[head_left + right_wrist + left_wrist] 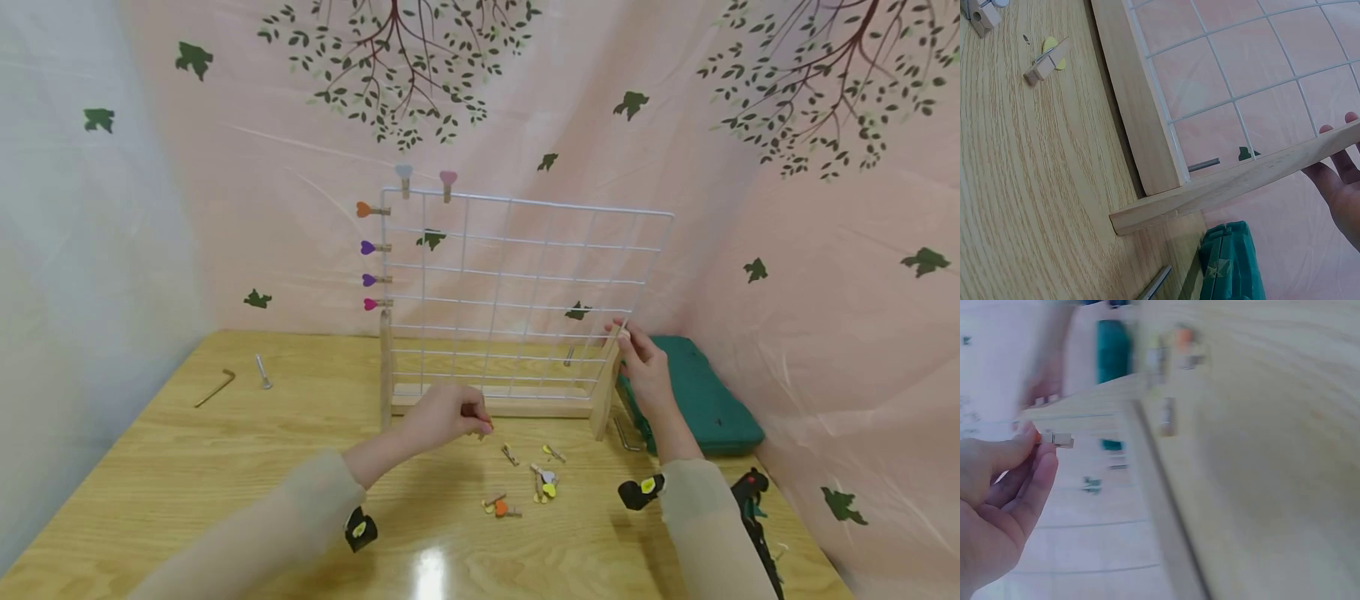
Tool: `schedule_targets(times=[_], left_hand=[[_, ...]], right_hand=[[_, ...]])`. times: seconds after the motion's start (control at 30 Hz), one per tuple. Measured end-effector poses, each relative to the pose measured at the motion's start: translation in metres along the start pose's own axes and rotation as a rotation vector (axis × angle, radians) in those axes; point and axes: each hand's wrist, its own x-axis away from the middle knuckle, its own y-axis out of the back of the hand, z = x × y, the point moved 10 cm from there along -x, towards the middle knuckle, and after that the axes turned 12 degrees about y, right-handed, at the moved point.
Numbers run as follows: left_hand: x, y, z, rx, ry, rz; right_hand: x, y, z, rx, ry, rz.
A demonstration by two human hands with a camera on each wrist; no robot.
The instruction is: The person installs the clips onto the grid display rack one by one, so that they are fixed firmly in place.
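My left hand (pixel 450 412) pinches a small wooden clothespin (pixel 1060 439) with an orange end, low in front of the white wire grid (pixel 510 200). My right hand (pixel 648 371) grips the upper end of the stand's right wooden post (pixel 1229 181), fingers on both sides of it. Heart-ended clothespins are clipped along the grid: an orange one (pixel 364 210), two purple and a pink one down the left edge, a light blue one (pixel 403 172) and a pink one (pixel 447 178) on top. Several loose clothespins, including an orange one (pixel 502 508) and a yellow one (pixel 1054 56), lie before the stand.
A green case (pixel 697 400) lies right of the stand, beside a hex key (pixel 626 435). Another hex key (pixel 217 387) and a bolt (pixel 262 372) lie at the left; a second bolt (pixel 568 357) is behind the grid. A black tool (pixel 753 517) sits at the right edge.
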Motion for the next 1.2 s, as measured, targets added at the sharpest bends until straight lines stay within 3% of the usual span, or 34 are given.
schedule_targets(times=[0.13,0.3,0.57,0.7,0.8,0.97,1.2], left_hand=[[0.001,0.025,-0.011,0.047,0.041,-0.02],[0.001,0.061,-0.039,0.096,-0.027,-0.081],[-0.008,0.148,-0.103,-0.045,-0.169,-0.353],[-0.013,0.191,-0.141,-0.08,-0.261,-0.465],[-0.02,0.214,-0.162,-0.108,-0.303,-0.519],[-0.037,0.235,-0.182,-0.158,-0.301,-0.561],[-0.06,0.242,-0.186,-0.28,-0.228,-0.539]], right_hand=[[-0.001,0.002,-0.006,0.022,-0.003,0.007],[0.0,0.004,-0.009,0.04,-0.01,0.001],[-0.001,0.006,-0.005,0.024,0.013,0.007],[-0.001,0.005,-0.003,0.013,0.024,0.012],[-0.001,0.005,-0.003,0.016,0.024,0.016],[-0.001,0.005,-0.005,0.001,0.019,0.017],[-0.002,0.005,-0.006,-0.006,0.022,0.006]])
